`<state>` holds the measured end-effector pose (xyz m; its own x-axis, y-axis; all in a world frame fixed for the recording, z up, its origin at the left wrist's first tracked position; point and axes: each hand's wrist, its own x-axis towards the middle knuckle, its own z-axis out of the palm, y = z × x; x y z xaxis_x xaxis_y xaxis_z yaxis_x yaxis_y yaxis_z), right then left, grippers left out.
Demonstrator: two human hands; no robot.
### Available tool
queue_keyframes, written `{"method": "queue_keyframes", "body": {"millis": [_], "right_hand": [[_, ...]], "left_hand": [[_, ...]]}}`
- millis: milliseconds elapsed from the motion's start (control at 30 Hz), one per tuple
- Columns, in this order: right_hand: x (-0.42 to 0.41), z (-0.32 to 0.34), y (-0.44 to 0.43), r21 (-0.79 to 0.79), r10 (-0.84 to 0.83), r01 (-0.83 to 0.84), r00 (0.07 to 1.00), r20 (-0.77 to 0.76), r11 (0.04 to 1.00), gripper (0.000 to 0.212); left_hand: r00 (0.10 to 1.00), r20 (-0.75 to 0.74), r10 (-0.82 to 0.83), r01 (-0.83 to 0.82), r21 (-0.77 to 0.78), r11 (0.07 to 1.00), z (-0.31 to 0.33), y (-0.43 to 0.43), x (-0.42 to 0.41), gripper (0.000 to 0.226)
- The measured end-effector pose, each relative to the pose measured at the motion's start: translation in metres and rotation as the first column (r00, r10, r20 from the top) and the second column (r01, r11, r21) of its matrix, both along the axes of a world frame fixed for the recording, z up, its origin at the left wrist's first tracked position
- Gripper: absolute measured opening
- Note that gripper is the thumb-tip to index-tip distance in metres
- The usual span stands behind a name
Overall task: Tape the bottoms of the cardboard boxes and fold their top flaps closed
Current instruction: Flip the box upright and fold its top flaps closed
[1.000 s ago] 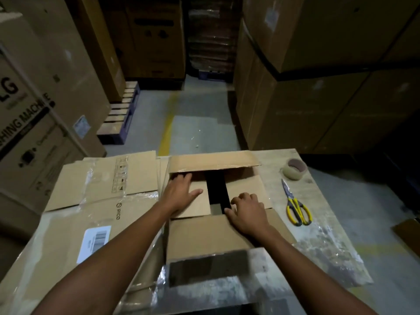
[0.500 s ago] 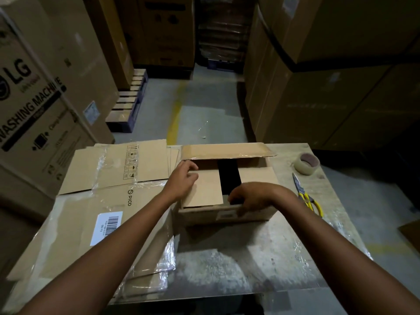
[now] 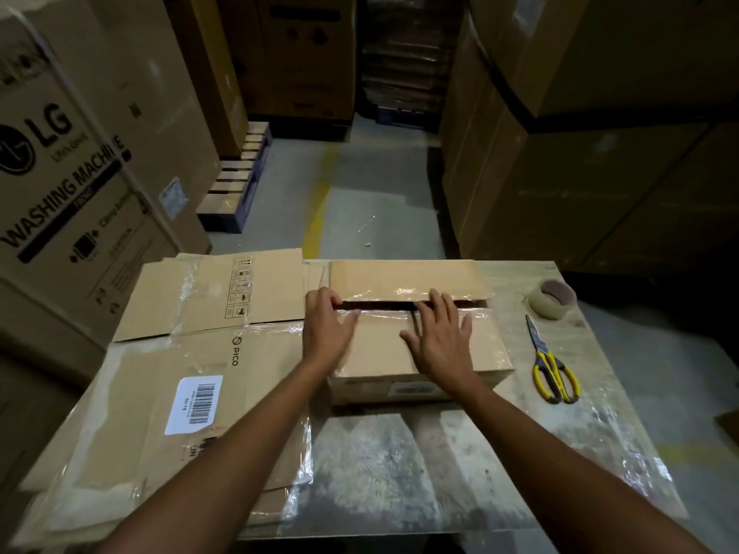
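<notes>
A small cardboard box (image 3: 376,353) stands on the table (image 3: 400,473) in front of me. Its near top flap lies folded down flat, and the far flap (image 3: 404,279) stands raised with a dark gap between them. My left hand (image 3: 326,329) rests on the box's left end, fingers reaching into the gap at the far flap's edge. Flat on the near flap, fingers straight and spread, lies my right hand (image 3: 442,337). A roll of tape (image 3: 551,299) and yellow-handled scissors (image 3: 550,363) lie to the right of the box.
Flattened cardboard boxes (image 3: 192,353) with plastic film and a barcode label cover the table's left half. Large cartons stand on the left (image 3: 72,173) and right (image 3: 580,153). A wooden pallet (image 3: 238,185) lies on the floor beyond, beside a yellow floor line.
The near flap has been folded from hanging toward me down onto the box top. My right hand moved from the box's front edge onto that flap. The left hand slid toward the far flap.
</notes>
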<state>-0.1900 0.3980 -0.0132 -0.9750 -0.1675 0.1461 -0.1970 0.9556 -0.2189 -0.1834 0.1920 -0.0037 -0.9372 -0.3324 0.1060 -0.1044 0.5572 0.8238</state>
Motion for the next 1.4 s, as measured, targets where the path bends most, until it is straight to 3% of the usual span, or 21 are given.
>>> {"method": "queue_keyframes", "body": {"millis": [67, 133, 267, 333, 400, 467, 533, 667, 733, 900, 1133, 1267, 1400], "right_hand": [[0.000, -0.004, 0.004, -0.047, -0.008, 0.010, 0.999, 0.046, 0.999, 0.065], [-0.001, -0.004, 0.008, -0.055, 0.012, -0.009, 0.998, 0.067, 0.998, 0.063], [-0.017, 0.007, 0.021, 0.017, 0.113, -0.113, 0.993, -0.011, 0.993, 0.035], [-0.027, 0.009, 0.031, 0.040, 0.101, -0.100, 0.994, -0.035, 0.994, 0.030], [-0.031, 0.003, 0.040, 0.071, -0.084, 0.087, 0.995, -0.045, 0.994, 0.044], [-0.033, -0.002, 0.043, 0.016, -0.337, 0.337, 0.937, 0.090, 0.941, 0.081], [-0.039, -0.001, 0.042, -0.030, -0.432, 0.452, 0.868, 0.243, 0.891, 0.104], [-0.057, 0.008, 0.045, -0.234, -0.493, 0.568, 0.813, 0.310, 0.789, 0.087], [-0.063, 0.009, 0.047, -0.260, -0.494, 0.583, 0.802, 0.336, 0.770, 0.079], [-0.063, 0.016, 0.063, -0.313, -0.354, 0.453, 0.877, 0.324, 0.835, 0.061], [-0.061, 0.070, 0.037, -0.430, -0.073, 0.098, 0.994, 0.075, 0.897, 0.046], [-0.041, 0.108, -0.032, -0.495, 0.155, -0.115, 0.987, 0.042, 0.861, 0.046], [0.021, 0.139, -0.120, -0.535, 0.383, -0.305, 0.923, 0.037, 0.788, 0.052]], "left_hand": [[0.998, -0.055, 0.044, -0.053, -0.191, 0.980, -0.013, 0.008, 0.006, 0.037], [1.000, 0.023, 0.016, -0.009, -0.287, 0.958, -0.023, 0.009, 0.007, 0.049], [0.970, 0.217, -0.112, 0.181, -0.328, 0.927, -0.026, 0.004, -0.002, 0.057], [0.952, 0.285, -0.116, 0.211, -0.331, 0.920, -0.025, 0.004, -0.002, 0.061], [0.933, 0.343, -0.112, 0.232, -0.331, 0.915, -0.024, 0.004, -0.002, 0.069], [0.913, 0.394, -0.103, 0.234, -0.301, 0.924, -0.023, 0.004, -0.005, 0.076], [0.896, 0.438, -0.067, 0.195, -0.255, 0.947, -0.022, 0.006, -0.008, 0.077], [0.895, 0.445, 0.047, 0.057, -0.217, 0.975, -0.019, 0.017, -0.013, 0.066], [0.904, 0.415, 0.100, 0.000, -0.233, 0.972, -0.015, 0.020, -0.013, 0.063], [0.900, 0.390, 0.196, -0.127, -0.195, 0.972, -0.001, 0.021, -0.002, 0.064], [0.874, 0.233, 0.427, -0.399, -0.159, 0.903, 0.053, 0.001, 0.057, 0.063], [0.774, 0.186, 0.605, -0.580, -0.177, 0.796, 0.088, -0.039, 0.128, 0.064], [0.638, 0.131, 0.759, -0.746, -0.139, 0.651, 0.123, -0.086, 0.224, 0.063]]}}
